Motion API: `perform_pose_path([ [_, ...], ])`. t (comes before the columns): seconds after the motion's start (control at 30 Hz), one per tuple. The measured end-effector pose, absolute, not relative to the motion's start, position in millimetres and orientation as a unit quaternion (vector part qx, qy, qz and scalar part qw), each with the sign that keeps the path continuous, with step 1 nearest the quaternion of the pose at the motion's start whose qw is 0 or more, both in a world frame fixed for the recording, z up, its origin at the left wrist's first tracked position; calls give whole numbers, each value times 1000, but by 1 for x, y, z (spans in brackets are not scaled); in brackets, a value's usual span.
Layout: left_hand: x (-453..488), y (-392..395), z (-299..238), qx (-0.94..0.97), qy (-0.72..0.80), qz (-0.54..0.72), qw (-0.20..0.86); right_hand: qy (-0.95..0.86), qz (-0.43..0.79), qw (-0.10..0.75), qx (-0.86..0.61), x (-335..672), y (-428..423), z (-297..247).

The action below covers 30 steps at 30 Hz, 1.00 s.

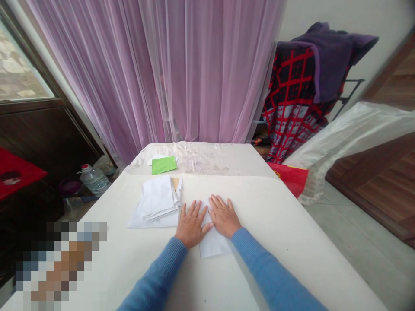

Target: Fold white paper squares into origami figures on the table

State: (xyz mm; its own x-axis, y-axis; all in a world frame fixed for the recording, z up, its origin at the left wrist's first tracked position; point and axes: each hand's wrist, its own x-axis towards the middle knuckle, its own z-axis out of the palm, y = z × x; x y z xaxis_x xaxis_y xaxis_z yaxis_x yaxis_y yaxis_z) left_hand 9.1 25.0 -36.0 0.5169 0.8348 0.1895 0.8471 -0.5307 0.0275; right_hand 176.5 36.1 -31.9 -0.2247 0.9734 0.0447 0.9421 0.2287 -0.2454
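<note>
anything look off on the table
The stack of white paper beside the left hand looks untidy, its sheets fanned askew. The far end of the table covering also looks odd: creased and marked with grimy stains.

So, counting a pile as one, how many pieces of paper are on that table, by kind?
White sheet under the left hand and right hand: 1
White pile: 1
Green sheet: 1
White slip: 1
Total: 4
</note>
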Motion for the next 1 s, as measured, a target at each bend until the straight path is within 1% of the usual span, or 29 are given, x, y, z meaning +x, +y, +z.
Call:
perform_pose_path([
  [0.2,7,-4,-36,-899,-427,-94,-12,-765,72,80,-635,174,43,-30],
  [0.33,0,-4,-37,-892,-444,-82,-33,-770,65,78,-630,182,24,-33],
  [0.6,12,39,-26,-834,-550,-38,-9,-779,66,74,-620,206,-43,-36],
  [0.83,31,63,-27,-789,-613,-30,-14,-781,79,61,-617,210,-73,-30],
  [0.93,31,50,-32,-796,-603,-49,10,-785,79,67,-611,214,-81,-31],
  [1.0,24,29,-36,-841,-535,-72,30,-793,82,71,-600,219,-85,-32],
])
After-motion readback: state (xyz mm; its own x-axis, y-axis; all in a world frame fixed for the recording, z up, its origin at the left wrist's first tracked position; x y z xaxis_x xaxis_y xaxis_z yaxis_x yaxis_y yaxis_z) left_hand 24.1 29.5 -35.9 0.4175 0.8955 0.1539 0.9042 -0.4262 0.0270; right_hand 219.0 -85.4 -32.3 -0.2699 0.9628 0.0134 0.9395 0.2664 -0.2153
